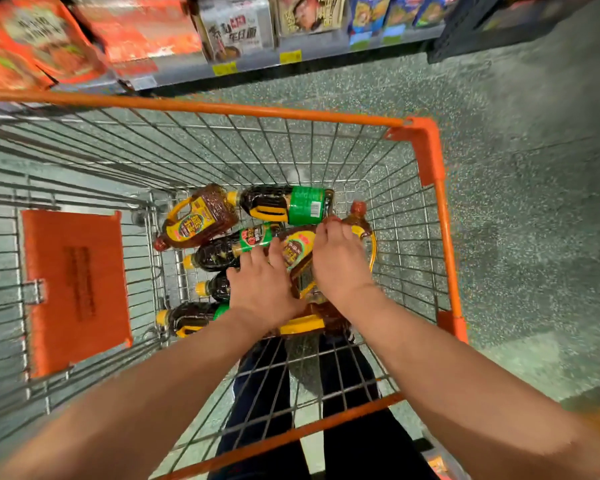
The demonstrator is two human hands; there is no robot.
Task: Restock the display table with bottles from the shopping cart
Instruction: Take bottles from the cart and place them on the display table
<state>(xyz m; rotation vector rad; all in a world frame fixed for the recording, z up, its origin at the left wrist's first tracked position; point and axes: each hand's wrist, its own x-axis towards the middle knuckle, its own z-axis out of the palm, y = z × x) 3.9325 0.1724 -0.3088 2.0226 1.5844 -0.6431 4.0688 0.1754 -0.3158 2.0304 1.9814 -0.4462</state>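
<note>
Both hands (305, 271) down on bottle (297, 247)

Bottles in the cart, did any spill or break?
No spill or break shows. The dark plastic bottles lie jumbled on their sides in the orange-rimmed wire cart, caps pointing different ways.
</note>
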